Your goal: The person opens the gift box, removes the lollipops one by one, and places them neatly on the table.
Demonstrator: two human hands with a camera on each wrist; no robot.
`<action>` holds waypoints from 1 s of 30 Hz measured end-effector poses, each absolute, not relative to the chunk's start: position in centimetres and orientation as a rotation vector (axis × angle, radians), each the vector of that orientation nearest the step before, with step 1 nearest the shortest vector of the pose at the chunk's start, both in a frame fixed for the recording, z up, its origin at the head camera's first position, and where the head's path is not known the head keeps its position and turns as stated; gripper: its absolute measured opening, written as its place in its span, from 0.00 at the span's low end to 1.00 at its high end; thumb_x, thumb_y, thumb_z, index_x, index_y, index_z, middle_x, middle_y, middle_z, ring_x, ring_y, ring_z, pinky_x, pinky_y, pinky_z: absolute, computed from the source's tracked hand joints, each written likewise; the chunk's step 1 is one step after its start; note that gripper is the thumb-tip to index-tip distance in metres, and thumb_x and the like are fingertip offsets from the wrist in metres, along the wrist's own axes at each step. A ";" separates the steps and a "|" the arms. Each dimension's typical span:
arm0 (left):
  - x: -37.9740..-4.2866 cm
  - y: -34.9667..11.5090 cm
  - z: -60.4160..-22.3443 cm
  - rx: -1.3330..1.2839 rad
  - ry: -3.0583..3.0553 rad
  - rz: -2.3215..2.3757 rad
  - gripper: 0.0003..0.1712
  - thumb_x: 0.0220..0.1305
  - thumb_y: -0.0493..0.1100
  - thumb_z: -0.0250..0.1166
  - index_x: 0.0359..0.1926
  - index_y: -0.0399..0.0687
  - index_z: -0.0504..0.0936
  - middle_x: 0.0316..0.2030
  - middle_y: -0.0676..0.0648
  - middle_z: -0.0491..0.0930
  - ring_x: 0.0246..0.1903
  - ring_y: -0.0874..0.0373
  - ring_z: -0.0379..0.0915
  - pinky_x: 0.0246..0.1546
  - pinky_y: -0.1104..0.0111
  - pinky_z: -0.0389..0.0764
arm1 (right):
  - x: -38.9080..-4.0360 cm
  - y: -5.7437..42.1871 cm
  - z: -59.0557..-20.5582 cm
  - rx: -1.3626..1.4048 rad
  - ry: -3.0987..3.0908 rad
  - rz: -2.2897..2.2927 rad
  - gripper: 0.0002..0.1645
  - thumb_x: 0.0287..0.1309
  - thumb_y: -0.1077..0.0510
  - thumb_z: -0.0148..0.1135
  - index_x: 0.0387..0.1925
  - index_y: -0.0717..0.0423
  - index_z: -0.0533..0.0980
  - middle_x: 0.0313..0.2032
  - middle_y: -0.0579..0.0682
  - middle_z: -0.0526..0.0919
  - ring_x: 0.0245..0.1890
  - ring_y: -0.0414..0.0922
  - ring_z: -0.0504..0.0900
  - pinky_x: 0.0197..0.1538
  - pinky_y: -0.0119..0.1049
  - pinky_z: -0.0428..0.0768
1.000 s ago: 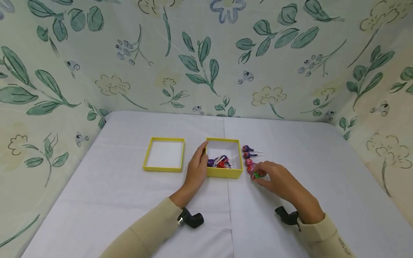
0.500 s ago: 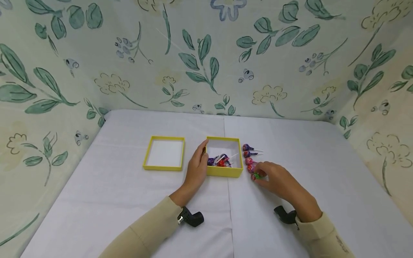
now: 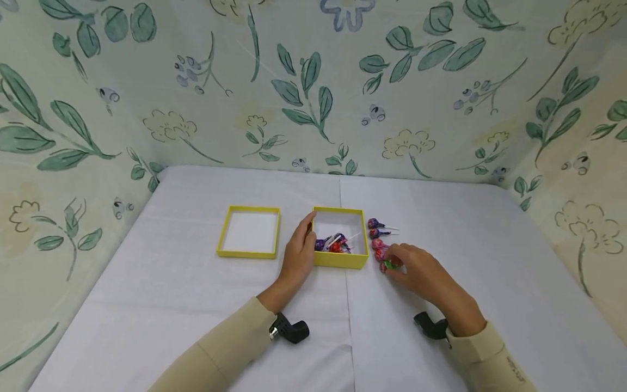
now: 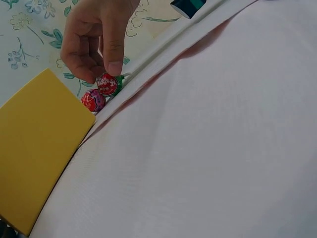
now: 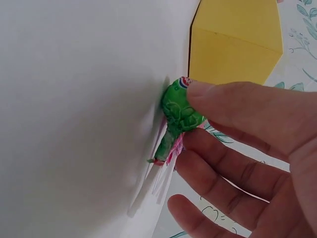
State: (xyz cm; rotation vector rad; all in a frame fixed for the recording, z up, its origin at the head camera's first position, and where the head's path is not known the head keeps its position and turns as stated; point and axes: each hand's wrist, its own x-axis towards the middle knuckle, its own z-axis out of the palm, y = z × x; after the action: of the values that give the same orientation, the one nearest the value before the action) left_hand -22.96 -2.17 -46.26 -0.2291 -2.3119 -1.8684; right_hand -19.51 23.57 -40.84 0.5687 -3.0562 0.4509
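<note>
Head view: lidless yellow box stands at centre, wrapped lollipops heaped in its near part. Yellow lid lies hollow side up, left of the box and apart from it. Left hand rests against the box's left wall, fingers extended as far as seen. Along the right wall, lollipops are lined far to near: purple ones, then pinkish-red ones, then a green-wrapped lollipop at the near end, pinched by the right hand.

Left wrist view: shows the green-wrapped lollipop's red face, hidden from the right wrist camera, with a pinkish-red lollipop touching or just beside it. Left hand is out of frame.

Right wrist view: shows the green wrapper's twisted neck and the white sticks behind. Thumb presses the head; the index finger probably meets it from the other side, contact hidden.

Surface: white cloth, a crease running near to far. Room: pale fabric walls printed with leaves, flowers and berries.

Writing: white marks on the red wrapper and dark marks on the right sleeve, neither legible.
</note>
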 end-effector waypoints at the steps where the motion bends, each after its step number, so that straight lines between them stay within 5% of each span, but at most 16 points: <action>1: -23.0 -2.2 -46.2 -0.231 -2.314 -1.866 0.28 0.74 0.41 0.43 0.72 0.61 0.60 0.71 0.55 0.59 0.69 0.63 0.52 0.68 0.62 0.58 | -19.5 23.6 -40.8 0.568 -3.055 0.456 0.20 0.44 0.62 0.76 0.41 0.53 0.79 0.35 0.46 0.82 0.36 0.43 0.79 0.41 0.42 0.83; 30: -23.0 -2.2 -46.2 -0.208 -2.338 -1.850 0.28 0.74 0.44 0.42 0.72 0.64 0.60 0.71 0.53 0.59 0.69 0.63 0.52 0.68 0.62 0.57 | -19.7 23.6 -41.0 0.607 -3.032 0.471 0.17 0.45 0.63 0.75 0.39 0.54 0.80 0.35 0.46 0.83 0.36 0.42 0.81 0.42 0.41 0.83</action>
State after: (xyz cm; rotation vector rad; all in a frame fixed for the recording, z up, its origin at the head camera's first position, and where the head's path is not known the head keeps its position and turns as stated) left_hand -22.95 -2.22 -46.17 -0.2084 -2.3375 -1.8497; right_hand -19.70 23.58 -41.01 0.6066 -3.0317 0.4708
